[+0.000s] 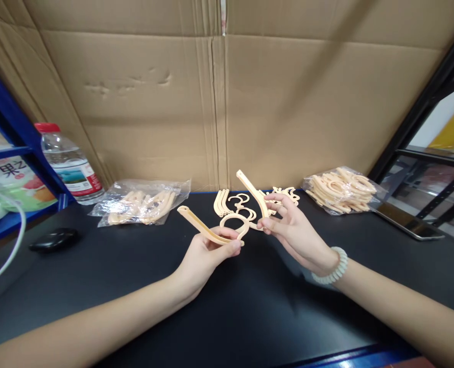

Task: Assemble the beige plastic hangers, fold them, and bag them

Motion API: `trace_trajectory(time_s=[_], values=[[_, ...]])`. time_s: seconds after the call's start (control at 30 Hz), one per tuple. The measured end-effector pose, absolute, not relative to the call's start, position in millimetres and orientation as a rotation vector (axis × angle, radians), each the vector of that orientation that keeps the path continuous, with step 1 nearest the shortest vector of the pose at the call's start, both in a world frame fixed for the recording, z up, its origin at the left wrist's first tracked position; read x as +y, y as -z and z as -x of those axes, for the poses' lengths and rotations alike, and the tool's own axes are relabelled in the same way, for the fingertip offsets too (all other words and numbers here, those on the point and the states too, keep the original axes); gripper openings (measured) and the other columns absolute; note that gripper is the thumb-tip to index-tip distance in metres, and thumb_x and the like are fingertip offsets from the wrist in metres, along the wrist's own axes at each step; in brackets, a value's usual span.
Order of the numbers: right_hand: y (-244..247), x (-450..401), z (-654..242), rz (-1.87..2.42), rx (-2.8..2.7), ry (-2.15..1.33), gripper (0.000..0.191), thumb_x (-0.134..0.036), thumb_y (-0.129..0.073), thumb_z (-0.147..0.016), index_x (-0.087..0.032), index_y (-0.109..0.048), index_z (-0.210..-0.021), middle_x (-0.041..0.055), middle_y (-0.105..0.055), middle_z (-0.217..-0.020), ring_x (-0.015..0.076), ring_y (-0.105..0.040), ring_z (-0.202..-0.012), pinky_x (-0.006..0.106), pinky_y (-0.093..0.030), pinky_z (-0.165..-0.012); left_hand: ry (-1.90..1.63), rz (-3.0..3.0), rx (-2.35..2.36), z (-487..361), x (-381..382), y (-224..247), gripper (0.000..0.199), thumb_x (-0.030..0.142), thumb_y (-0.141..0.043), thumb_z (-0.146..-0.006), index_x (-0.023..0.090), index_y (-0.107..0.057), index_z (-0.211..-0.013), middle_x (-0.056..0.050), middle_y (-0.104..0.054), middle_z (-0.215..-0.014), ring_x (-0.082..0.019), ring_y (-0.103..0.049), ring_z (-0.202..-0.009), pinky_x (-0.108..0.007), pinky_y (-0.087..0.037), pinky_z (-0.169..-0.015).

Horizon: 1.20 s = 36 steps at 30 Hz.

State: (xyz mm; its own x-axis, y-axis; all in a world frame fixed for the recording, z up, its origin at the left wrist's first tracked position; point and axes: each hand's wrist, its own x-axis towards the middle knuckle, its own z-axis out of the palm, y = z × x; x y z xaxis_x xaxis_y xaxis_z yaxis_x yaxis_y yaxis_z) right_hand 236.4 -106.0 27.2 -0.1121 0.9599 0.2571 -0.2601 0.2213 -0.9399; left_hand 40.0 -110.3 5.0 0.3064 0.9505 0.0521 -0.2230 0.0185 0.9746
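Note:
My left hand [201, 258] pinches the lower end of a cream plastic hanger arm [196, 223], which slants up to the left. In my right hand [297, 232], a second hanger arm [250, 189] is held near its lower end and points up. Between the hands is a round hanger hook [227, 219] of the same colour, its base partly hidden by my left fingers; whether it is joined to either arm I cannot tell. Behind them on the desk lie several loose hanger arms [221, 203], several hooks [239, 198] and other small pieces [288, 192], partly covered by my right hand.
Clear bags of cream hanger parts lie at back left [142, 202] and back right [339, 189]. A water bottle [71, 168] and black mouse [54, 239] are at left, a phone-like flat device [408, 221] at right. Cardboard [153, 102] walls the back of the black desk [135, 266].

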Motion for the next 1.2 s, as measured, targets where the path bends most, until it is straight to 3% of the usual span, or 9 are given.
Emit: trace_trajectory(time_s=[0.1, 0.2, 0.27, 0.5, 0.7, 0.87, 1.2], values=[[-23.9, -105.7, -235.3, 0.751, -1.218, -1.429, 0.043, -0.017, -0.075, -0.071, -0.025, -0.057, -0.109, -0.0008, -0.060, -0.089, 0.0125, -0.064, -0.078, 0.028, -0.049, -0.072, -1.076, -1.210, 0.793, -39.0, -109.3, -3.0, 0.018, 0.022, -0.082, -0.067, 0.015, -0.070, -0.079, 0.000, -0.067, -0.074, -0.011, -0.062, -0.072, -0.022, -0.050, -0.072], [-19.9, -104.4, -233.1, 0.749, -1.233, -1.546, 0.023, -0.019, -0.076, -0.071, -0.019, -0.064, -0.091, 0.0001, -0.062, -0.086, 0.0131, -0.063, -0.083, 0.031, -0.049, -0.082, -1.065, -1.236, 0.767, -38.8, -108.6, -2.4, 0.016, 0.020, -0.081, -0.068, 0.016, -0.069, -0.078, 0.001, -0.067, -0.074, -0.011, -0.062, -0.072, -0.023, -0.049, -0.073], [-18.0, -104.3, -231.5, 0.763, -1.259, -1.529, 0.020, -0.019, -0.077, -0.069, -0.019, -0.066, -0.085, 0.0002, -0.064, -0.087, 0.0122, -0.062, -0.083, 0.030, -0.048, -0.084, -1.063, -1.253, 0.742, -39.0, -108.3, -2.6, 0.015, 0.019, -0.081, -0.069, 0.016, -0.069, -0.076, 0.001, -0.066, -0.073, -0.010, -0.060, -0.070, -0.023, -0.048, -0.072], [-17.1, -105.7, -230.4, 0.797, -1.458, -1.415, 0.016, -0.020, -0.074, -0.073, -0.017, -0.068, -0.087, 0.0024, -0.068, -0.083, 0.0113, -0.061, -0.072, 0.025, -0.048, -0.066, -1.055, -1.316, 0.703, -38.7, -107.3, -4.6, 0.010, 0.017, -0.078, -0.070, 0.016, -0.070, -0.075, 0.000, -0.068, -0.074, -0.013, -0.060, -0.074, -0.025, -0.047, -0.073], [-20.5, -105.3, -230.7, 0.794, -1.579, -1.347, 0.013, -0.024, -0.072, -0.075, -0.016, -0.069, -0.085, 0.0029, -0.069, -0.083, 0.0127, -0.063, -0.070, 0.029, -0.052, -0.068, -1.024, -1.312, 0.682, -38.7, -109.0, -8.5, 0.008, 0.017, -0.077, -0.071, 0.016, -0.070, -0.074, -0.001, -0.069, -0.076, -0.014, -0.061, -0.074, -0.026, -0.048, -0.074], [-21.0, -102.3, -233.3, 0.793, -1.625, -1.343, 0.020, -0.025, -0.072, -0.075, -0.017, -0.069, -0.094, 0.0016, -0.068, -0.080, 0.0133, -0.064, -0.071, 0.030, -0.054, -0.070, -1.034, -1.279, 0.692, -37.9, -108.9, -7.4, 0.010, 0.017, -0.079, -0.069, 0.015, -0.070, -0.074, -0.001, -0.066, -0.077, -0.014, -0.061, -0.073, -0.027, -0.049, -0.073], [-19.9, -105.7, -229.5, 0.767, -1.699, -1.350, 0.021, -0.018, -0.067, -0.078, -0.019, -0.068, -0.099, 0.0022, -0.069, -0.087, 0.0139, -0.066, -0.075, 0.030, -0.054, -0.073, -1.010, -1.241, 0.641, -36.2, -109.0, -8.5, 0.010, 0.016, -0.079, -0.069, 0.016, -0.070, -0.074, 0.000, -0.066, -0.078, -0.012, -0.062, -0.071, -0.025, -0.049, -0.071]])
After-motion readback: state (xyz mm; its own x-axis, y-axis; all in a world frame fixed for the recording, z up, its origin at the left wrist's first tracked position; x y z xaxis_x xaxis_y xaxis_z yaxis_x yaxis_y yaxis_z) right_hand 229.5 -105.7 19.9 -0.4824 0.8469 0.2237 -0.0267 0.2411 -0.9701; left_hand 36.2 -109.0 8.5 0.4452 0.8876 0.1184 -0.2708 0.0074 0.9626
